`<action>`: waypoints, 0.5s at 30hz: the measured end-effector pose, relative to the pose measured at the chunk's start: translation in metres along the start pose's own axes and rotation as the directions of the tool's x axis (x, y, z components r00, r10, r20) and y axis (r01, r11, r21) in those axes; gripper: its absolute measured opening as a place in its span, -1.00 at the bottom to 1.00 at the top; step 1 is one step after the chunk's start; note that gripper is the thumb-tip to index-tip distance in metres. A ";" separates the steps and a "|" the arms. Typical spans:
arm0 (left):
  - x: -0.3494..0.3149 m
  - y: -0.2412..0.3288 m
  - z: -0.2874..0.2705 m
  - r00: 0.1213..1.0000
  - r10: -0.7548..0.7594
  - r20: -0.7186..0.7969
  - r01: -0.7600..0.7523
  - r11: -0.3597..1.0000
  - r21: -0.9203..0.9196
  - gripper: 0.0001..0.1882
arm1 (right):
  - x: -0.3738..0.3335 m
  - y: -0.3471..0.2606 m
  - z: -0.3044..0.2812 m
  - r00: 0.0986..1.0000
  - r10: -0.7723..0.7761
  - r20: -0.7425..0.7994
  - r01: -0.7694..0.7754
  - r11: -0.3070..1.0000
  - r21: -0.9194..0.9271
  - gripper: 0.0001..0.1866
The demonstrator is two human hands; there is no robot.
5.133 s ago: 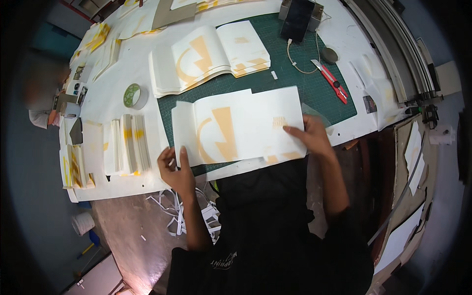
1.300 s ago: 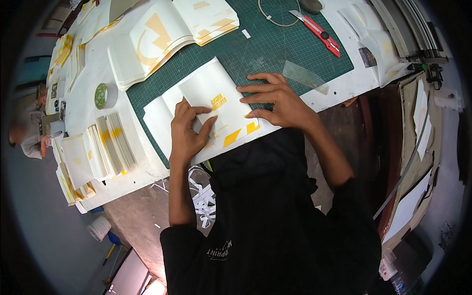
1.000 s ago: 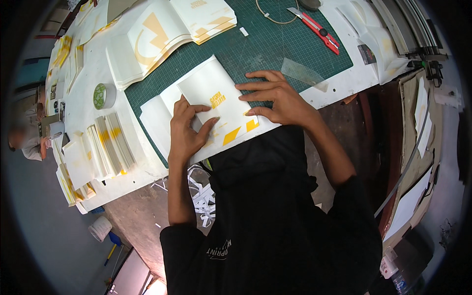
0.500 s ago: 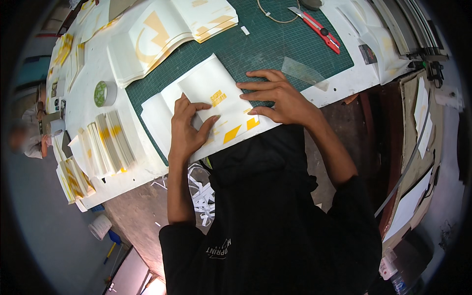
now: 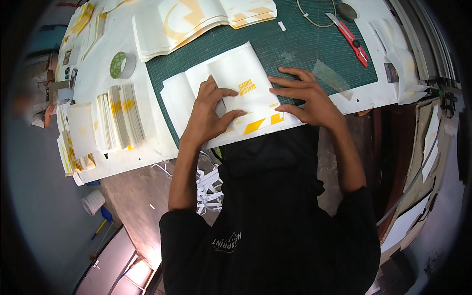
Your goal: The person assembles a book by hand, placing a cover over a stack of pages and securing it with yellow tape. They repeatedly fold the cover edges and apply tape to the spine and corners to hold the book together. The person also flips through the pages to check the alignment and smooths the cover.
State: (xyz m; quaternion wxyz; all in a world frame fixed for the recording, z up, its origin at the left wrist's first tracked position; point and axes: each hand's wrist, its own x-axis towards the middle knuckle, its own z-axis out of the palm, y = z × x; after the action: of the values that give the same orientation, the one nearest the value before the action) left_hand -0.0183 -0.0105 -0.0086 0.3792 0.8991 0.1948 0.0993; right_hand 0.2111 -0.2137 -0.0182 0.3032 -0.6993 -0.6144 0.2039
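A folded white printed sheet [image 5: 235,73] with yellow marks lies across the front edge of the green cutting mat [image 5: 290,54]. Its right panel is folded over, and other white panels spread out to the left. My left hand [image 5: 209,109] rests on the sheet near the left edge of that folded panel, thumb and fingers apart. Over at the panel's right edge, my right hand [image 5: 309,97] touches the paper with spread fingertips. Neither hand grips anything.
A red utility knife [image 5: 355,44] and a clear strip [image 5: 332,79] lie at the right. Large printed sheets [image 5: 167,29] occupy the back. At left are a tape roll [image 5: 122,65] and stacked folded papers [image 5: 120,118]. A co-worker [image 5: 42,98] is at far left.
My view has shifted, so the table and its things appear farther right and higher. Both hands stay on the folded sheet in nearly the same pose.
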 end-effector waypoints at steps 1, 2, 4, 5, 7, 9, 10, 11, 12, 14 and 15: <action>0.000 -0.001 0.001 1.000 -0.005 0.002 0.005 1.000 -0.003 -0.47 | 0.000 0.000 0.000 1.000 -0.003 -0.003 0.003 1.000 -0.002 -0.44; 0.000 -0.002 0.001 1.000 -0.007 0.006 0.007 1.000 -0.002 -0.47 | 0.000 0.001 0.001 1.000 -0.004 -0.005 0.004 1.000 -0.006 -0.44; 0.000 -0.001 0.001 1.000 -0.010 0.013 0.010 1.000 0.000 -0.47 | -0.001 0.001 0.001 1.000 -0.006 -0.010 0.006 1.000 -0.016 -0.44; 0.000 -0.001 0.001 1.000 -0.006 0.010 0.006 1.000 0.002 -0.47 | -0.001 0.001 0.000 1.000 -0.001 -0.007 0.000 1.000 -0.018 -0.44; 0.000 0.000 0.001 1.000 0.002 0.002 -0.002 1.000 0.011 -0.46 | -0.001 -0.001 -0.001 1.000 0.008 -0.003 -0.008 1.000 -0.020 -0.43; 0.000 0.001 0.001 1.000 0.002 -0.001 -0.002 1.000 0.001 -0.45 | -0.001 0.000 -0.001 1.000 0.008 0.006 -0.008 1.000 -0.003 -0.48; -0.001 0.000 0.001 1.000 0.002 -0.002 -0.002 1.000 -0.004 -0.45 | -0.001 0.001 0.000 1.000 0.009 0.010 -0.009 1.000 0.005 -0.50; -0.001 -0.001 0.001 1.000 -0.003 0.002 0.003 1.000 -0.001 -0.46 | -0.001 0.002 0.000 1.000 -0.003 0.006 0.003 1.000 -0.002 -0.49; -0.001 -0.001 0.001 1.000 -0.008 0.007 0.008 1.000 0.000 -0.47 | -0.002 0.002 -0.001 1.000 -0.014 0.002 0.014 1.000 -0.011 -0.49; -0.001 -0.001 0.000 1.000 -0.001 0.016 0.000 0.998 0.060 -0.47 | -0.002 0.001 0.001 1.000 -0.020 -0.011 0.020 0.999 -0.029 -0.46; -0.001 0.000 0.000 1.000 0.014 0.021 -0.016 0.993 0.116 -0.45 | -0.003 0.002 0.002 1.000 -0.014 -0.022 0.013 0.999 -0.041 -0.44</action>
State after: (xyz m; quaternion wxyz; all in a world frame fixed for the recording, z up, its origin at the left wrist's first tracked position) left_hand -0.0192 -0.0111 -0.0081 0.3274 0.9221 0.1897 0.0813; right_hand 0.2110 -0.2166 -0.0209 0.2969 -0.7035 -0.6197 0.1815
